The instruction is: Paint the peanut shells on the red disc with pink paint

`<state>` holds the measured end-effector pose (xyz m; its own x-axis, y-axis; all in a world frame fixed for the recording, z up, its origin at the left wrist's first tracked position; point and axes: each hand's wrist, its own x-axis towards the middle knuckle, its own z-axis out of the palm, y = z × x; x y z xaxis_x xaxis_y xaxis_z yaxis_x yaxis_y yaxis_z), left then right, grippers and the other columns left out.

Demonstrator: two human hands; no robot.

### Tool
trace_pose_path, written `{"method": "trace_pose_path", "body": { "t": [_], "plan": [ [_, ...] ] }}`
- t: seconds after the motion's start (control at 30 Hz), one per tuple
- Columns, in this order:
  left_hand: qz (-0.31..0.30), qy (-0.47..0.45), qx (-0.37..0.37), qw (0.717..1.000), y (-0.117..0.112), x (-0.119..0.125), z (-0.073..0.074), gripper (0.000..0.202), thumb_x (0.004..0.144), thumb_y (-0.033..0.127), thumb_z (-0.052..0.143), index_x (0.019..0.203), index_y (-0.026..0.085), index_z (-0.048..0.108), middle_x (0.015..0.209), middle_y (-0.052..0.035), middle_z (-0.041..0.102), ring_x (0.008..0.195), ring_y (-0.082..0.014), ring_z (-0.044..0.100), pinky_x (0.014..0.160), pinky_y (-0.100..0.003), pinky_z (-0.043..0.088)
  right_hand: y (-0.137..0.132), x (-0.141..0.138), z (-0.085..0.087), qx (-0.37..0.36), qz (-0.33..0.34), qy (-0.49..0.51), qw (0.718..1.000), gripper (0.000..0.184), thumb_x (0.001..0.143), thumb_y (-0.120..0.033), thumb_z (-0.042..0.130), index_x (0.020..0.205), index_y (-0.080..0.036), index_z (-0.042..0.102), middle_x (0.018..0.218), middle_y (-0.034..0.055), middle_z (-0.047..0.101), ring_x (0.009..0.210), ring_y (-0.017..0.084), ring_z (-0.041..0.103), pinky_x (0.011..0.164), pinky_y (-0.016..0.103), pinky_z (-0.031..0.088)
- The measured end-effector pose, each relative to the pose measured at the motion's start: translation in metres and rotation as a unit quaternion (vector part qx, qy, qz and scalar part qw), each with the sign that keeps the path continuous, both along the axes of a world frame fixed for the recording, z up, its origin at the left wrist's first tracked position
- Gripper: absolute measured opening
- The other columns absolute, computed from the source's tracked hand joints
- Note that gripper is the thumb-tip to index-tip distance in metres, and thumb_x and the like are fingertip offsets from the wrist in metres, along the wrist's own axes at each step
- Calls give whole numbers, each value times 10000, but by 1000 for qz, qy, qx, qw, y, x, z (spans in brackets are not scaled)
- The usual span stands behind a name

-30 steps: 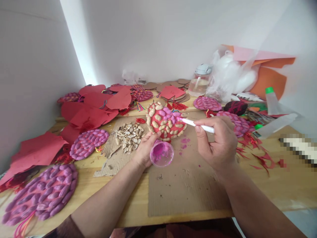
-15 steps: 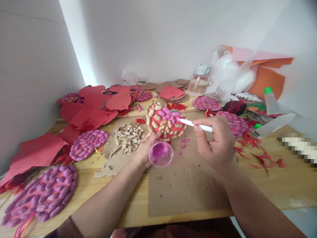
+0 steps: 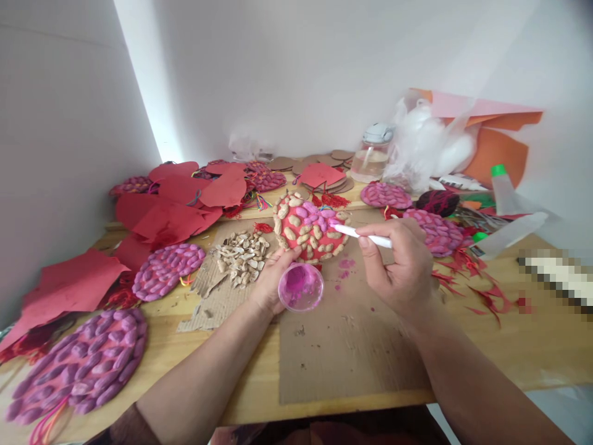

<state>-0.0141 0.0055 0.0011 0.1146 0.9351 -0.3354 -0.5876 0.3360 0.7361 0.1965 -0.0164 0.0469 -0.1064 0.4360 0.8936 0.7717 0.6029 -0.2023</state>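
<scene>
My left hand [image 3: 272, 283] is closed on a red heart-shaped or round plaque [image 3: 291, 233] covered with peanut shells, and on a small clear plastic cup [image 3: 303, 304] of magenta paint just below it. Some shells at the plaque's top are painted pink-purple; the others keep their tan colour. Pinched between thumb and fingers of my right hand [image 3: 399, 262] is a white-handled paintbrush [image 3: 351, 231]. Its tip touches the painted shells on the plaque's upper right. The fingers of my left hand are partly hidden behind the cup.
Cardboard [image 3: 352, 358] with paint spots lies under my hands. Loose peanut shells [image 3: 241, 256] are heaped on the left. Finished-looking purple plaques [image 3: 86, 361] and red paper cutouts [image 3: 178, 216] cover the left side. At the back stand a jar [image 3: 370, 161] and a plastic bag [image 3: 417, 148]; glue bottles [image 3: 512, 235] lie right.
The brush and my right hand have shifted slightly left and down over the plaque. My left hand, the plaque and the cup stay nearly still.
</scene>
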Motion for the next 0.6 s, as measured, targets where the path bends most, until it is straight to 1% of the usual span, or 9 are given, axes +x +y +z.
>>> {"method": "trace_pose_path", "body": {
  "t": [0.13, 0.3, 0.47, 0.6],
  "plan": [
    [4, -13, -1, 1000, 0, 0, 1, 326, 772, 195, 883, 906, 192, 586, 694, 17, 712, 499, -135, 668, 511, -213, 534, 0, -1, 0, 4, -5, 1, 1000, 26, 975, -219, 655, 958, -214, 673, 845, 21, 742, 823, 204, 650, 784, 368, 451],
    [-14, -19, 9, 1000, 0, 0, 1, 302, 801, 187, 862, 927, 193, 587, 670, 23, 700, 482, -141, 664, 496, -215, 530, 0, -1, -2, 9, 5, -15, 1000, 32, 988, -200, 650, 973, -210, 677, 856, 23, 753, 819, 207, 642, 781, 370, 443],
    [-2, -22, 3, 1000, 1, 0, -1, 275, 825, 173, 833, 972, 193, 601, 679, 23, 708, 488, -139, 667, 509, -214, 534, 1, 0, -2, 11, -6, -14, 1000, 24, 980, -201, 653, 966, -204, 672, 853, 32, 749, 818, 214, 638, 779, 378, 440],
    [-4, -8, -6, 1000, 1, -1, -1, 243, 844, 173, 811, 969, 190, 603, 653, 24, 692, 491, -143, 666, 504, -211, 523, 2, 0, -2, 14, 10, -6, 1000, 25, 977, -186, 660, 976, -209, 670, 862, 23, 754, 813, 202, 641, 775, 365, 445]
  ]
}}
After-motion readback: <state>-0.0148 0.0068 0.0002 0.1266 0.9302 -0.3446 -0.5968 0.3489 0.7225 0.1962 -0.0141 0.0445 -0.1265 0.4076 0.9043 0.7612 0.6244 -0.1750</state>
